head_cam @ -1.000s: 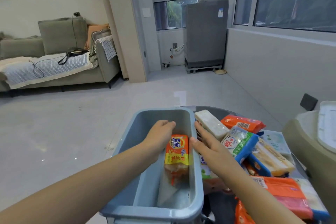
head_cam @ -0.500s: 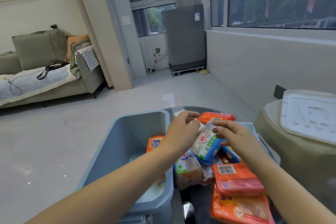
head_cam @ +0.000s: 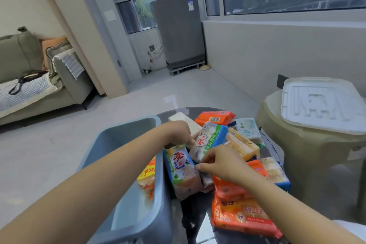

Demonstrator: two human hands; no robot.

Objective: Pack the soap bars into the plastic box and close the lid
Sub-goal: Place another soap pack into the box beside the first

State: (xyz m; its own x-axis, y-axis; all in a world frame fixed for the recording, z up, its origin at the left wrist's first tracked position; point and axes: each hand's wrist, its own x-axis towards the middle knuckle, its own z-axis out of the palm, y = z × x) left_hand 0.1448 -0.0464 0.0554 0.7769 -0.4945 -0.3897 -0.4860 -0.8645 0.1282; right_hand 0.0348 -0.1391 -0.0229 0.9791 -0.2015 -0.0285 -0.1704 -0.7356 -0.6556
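both hands (head_cam: 221,164) pinch the blue-green soap pack (head_cam: 210,140), crammed beside the grey box (head_cam: 160,184) wall; one yellow bar (head_cam: 147,176) inside so far

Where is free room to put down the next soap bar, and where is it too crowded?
Most of the box is free: only one yellow pack stands against its right wall. The dark table shows a bare strip between the box and the orange packs. Further back the soaps lie packed together where the left hand and right hand work.
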